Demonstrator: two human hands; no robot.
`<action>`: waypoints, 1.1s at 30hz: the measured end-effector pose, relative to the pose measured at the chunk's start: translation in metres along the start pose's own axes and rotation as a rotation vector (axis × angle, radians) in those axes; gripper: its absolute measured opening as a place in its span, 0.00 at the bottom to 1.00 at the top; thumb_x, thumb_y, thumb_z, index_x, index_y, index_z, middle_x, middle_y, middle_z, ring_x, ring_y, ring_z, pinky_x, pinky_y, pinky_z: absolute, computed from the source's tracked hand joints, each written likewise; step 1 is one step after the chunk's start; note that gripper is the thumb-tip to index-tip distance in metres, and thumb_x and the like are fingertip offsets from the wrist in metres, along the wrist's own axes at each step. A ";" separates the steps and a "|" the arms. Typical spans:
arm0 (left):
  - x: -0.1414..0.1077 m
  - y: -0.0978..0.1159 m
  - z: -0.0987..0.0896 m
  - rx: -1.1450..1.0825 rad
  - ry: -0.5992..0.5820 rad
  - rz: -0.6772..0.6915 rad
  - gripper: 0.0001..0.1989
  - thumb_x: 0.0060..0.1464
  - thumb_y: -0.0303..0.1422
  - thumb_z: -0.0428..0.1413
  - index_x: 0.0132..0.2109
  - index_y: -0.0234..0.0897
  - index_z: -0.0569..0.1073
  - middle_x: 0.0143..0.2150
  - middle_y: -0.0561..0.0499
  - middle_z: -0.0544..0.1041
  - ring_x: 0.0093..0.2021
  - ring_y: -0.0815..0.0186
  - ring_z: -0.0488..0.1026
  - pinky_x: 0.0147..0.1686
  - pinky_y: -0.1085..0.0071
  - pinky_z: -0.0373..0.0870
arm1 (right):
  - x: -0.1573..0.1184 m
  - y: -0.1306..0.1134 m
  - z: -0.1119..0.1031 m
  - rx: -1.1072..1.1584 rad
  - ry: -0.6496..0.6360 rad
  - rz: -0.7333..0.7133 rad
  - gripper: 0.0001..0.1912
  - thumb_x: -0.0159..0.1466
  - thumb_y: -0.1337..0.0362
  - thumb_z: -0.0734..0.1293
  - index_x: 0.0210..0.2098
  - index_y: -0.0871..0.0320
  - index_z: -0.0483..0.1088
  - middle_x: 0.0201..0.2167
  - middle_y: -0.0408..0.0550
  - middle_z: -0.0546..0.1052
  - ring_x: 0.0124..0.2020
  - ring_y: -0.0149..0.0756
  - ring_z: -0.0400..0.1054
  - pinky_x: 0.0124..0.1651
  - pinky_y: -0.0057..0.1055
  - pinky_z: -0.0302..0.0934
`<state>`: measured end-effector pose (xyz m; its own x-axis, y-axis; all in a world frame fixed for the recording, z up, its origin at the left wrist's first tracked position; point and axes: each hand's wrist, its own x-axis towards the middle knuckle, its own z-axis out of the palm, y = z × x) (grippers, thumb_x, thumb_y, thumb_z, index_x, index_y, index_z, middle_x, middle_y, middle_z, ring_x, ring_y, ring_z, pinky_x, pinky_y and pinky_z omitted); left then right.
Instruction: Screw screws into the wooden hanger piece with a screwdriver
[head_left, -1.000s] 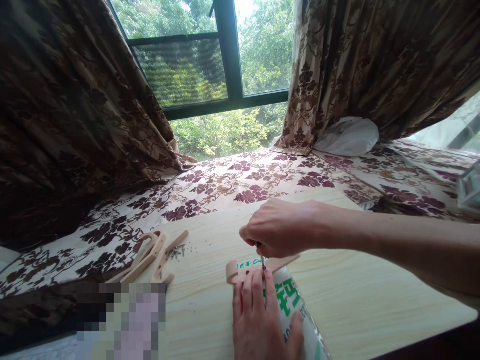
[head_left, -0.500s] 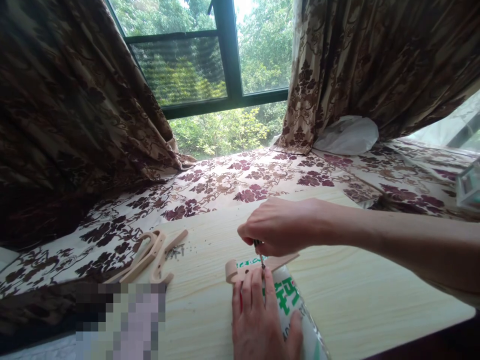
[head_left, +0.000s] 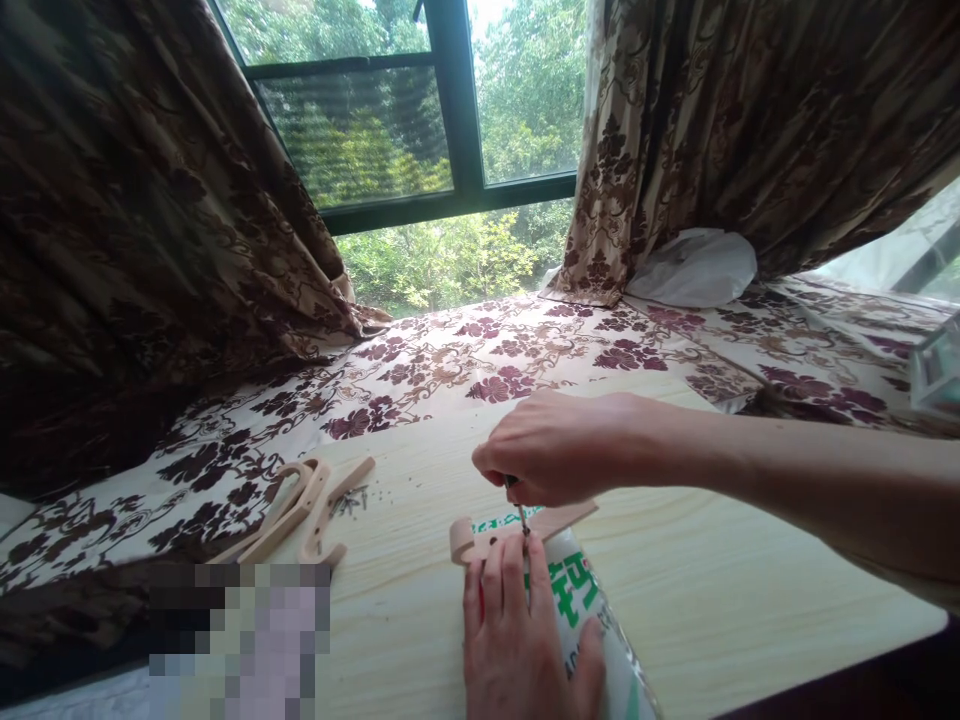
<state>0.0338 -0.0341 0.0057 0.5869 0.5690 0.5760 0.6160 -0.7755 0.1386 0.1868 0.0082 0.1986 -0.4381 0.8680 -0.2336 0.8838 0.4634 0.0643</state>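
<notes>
My right hand (head_left: 551,450) is wrapped round the dark handle of a screwdriver (head_left: 523,517), whose thin shaft points down. Its tip meets a small dark spot on a curved pale wooden piece (head_left: 463,541), close to my left fingertips. My left hand (head_left: 514,635) lies flat with fingers stretched out, fingertips against the wooden piece. Beneath both is a white plastic packet (head_left: 577,595) with green printing. Whether a screw sits under the tip is too small to tell.
Other curved wooden pieces (head_left: 289,515) lie at the left of the pale wooden table (head_left: 720,580), beside several small screws (head_left: 351,502). Behind are a floral cloth (head_left: 502,340), a white plastic bag (head_left: 701,268), curtains and a window.
My right hand has shifted very slightly on the screwdriver. My left hand and the wooden piece stay in place.
</notes>
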 end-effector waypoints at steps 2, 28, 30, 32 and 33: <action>0.000 0.000 0.000 -0.005 0.000 0.001 0.30 0.58 0.49 0.44 0.56 0.31 0.68 0.58 0.42 0.66 0.60 0.52 0.58 0.61 0.57 0.49 | 0.002 -0.001 0.002 0.001 0.014 -0.025 0.08 0.60 0.69 0.63 0.37 0.59 0.74 0.28 0.48 0.76 0.25 0.33 0.63 0.24 0.32 0.45; 0.000 -0.001 0.000 0.031 -0.010 0.020 0.28 0.55 0.45 0.48 0.57 0.31 0.67 0.58 0.41 0.66 0.59 0.52 0.58 0.59 0.55 0.52 | 0.002 -0.002 0.002 0.007 0.008 -0.011 0.08 0.61 0.65 0.63 0.36 0.59 0.73 0.26 0.47 0.73 0.22 0.30 0.55 0.24 0.32 0.44; 0.000 -0.001 0.000 0.033 -0.015 0.023 0.28 0.55 0.45 0.48 0.57 0.31 0.67 0.58 0.41 0.65 0.59 0.52 0.58 0.59 0.55 0.53 | 0.002 -0.002 0.003 0.021 0.000 -0.020 0.08 0.62 0.67 0.61 0.35 0.59 0.73 0.27 0.47 0.73 0.22 0.29 0.55 0.24 0.32 0.44; 0.000 -0.001 0.000 0.027 -0.014 0.025 0.28 0.55 0.45 0.48 0.56 0.31 0.67 0.58 0.41 0.65 0.59 0.52 0.58 0.59 0.55 0.53 | 0.003 -0.002 0.006 0.027 -0.002 -0.004 0.09 0.62 0.68 0.61 0.35 0.60 0.73 0.27 0.48 0.74 0.22 0.29 0.55 0.24 0.32 0.44; 0.000 -0.001 0.000 0.024 -0.013 0.026 0.28 0.56 0.45 0.48 0.56 0.31 0.67 0.58 0.41 0.65 0.59 0.52 0.58 0.59 0.55 0.53 | 0.004 -0.002 0.007 0.028 -0.002 0.012 0.09 0.62 0.68 0.61 0.35 0.60 0.73 0.28 0.48 0.74 0.22 0.30 0.56 0.24 0.32 0.44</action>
<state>0.0328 -0.0332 0.0054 0.6096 0.5521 0.5689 0.6124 -0.7837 0.1043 0.1845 0.0091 0.1911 -0.4275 0.8730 -0.2349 0.8931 0.4481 0.0400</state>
